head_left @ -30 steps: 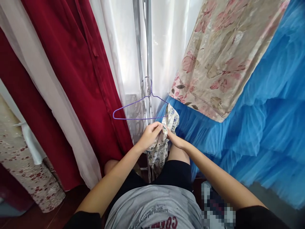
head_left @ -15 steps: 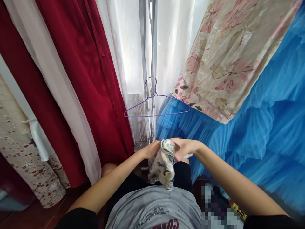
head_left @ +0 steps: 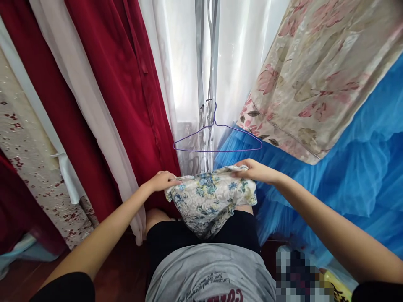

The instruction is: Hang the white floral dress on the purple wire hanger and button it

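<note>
A white garment [head_left: 209, 197] with blue and yellow flowers is spread out in front of my lap, its lower part hanging over my dark shorts. My left hand [head_left: 163, 181] pinches its upper left corner. At the upper right corner, my right hand [head_left: 253, 170] grips the edge between thumb and fingers. The exact kind of garment I cannot make out. Just above the cloth, apart from both hands, a bare purple hanger [head_left: 217, 150] hangs by its hook from a metal stand [head_left: 206, 50].
Long red cloth [head_left: 110, 84] and a pale drape [head_left: 75, 84] hang on the left. A beige floral garment [head_left: 299, 96] hangs at the right over a ruffled blue tulle dress [head_left: 340, 188]. White curtains [head_left: 242, 54] are behind the stand. A partly pixelated pile lies at the lower right.
The bunched floral garment has been opened out wide. My hands have moved apart, left hand leftward and right hand rightward, both a little farther up in view.
</note>
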Action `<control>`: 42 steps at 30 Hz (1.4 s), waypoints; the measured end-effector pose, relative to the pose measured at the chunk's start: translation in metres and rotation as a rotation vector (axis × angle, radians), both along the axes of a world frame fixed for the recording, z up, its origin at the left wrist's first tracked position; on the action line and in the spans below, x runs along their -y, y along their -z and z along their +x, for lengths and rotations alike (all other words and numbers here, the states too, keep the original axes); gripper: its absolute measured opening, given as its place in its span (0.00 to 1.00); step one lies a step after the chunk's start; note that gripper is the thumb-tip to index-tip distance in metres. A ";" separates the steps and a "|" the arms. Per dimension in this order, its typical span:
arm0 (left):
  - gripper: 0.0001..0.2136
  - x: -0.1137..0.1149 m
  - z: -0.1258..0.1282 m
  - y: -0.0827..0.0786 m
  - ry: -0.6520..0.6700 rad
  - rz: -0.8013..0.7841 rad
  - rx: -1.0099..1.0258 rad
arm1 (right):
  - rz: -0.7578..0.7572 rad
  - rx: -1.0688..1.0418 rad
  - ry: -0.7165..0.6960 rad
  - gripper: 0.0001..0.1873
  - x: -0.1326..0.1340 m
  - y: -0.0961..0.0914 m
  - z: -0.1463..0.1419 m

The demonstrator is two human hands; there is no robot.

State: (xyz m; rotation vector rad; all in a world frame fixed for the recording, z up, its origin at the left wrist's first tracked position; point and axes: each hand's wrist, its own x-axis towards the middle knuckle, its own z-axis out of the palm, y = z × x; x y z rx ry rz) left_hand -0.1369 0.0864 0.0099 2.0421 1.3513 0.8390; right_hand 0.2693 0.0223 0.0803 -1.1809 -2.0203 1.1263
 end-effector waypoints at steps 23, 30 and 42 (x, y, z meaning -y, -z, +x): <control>0.25 -0.008 -0.028 -0.088 -0.185 0.356 -0.537 | 0.400 0.116 0.336 0.28 -0.078 0.020 -0.023; 0.20 -0.026 -0.007 -0.089 -0.430 0.502 -0.682 | 0.403 0.105 0.342 0.31 -0.068 0.016 -0.031; 0.17 -0.031 0.016 -0.108 -0.429 0.417 -0.043 | 0.378 0.046 0.367 0.31 -0.063 0.023 -0.034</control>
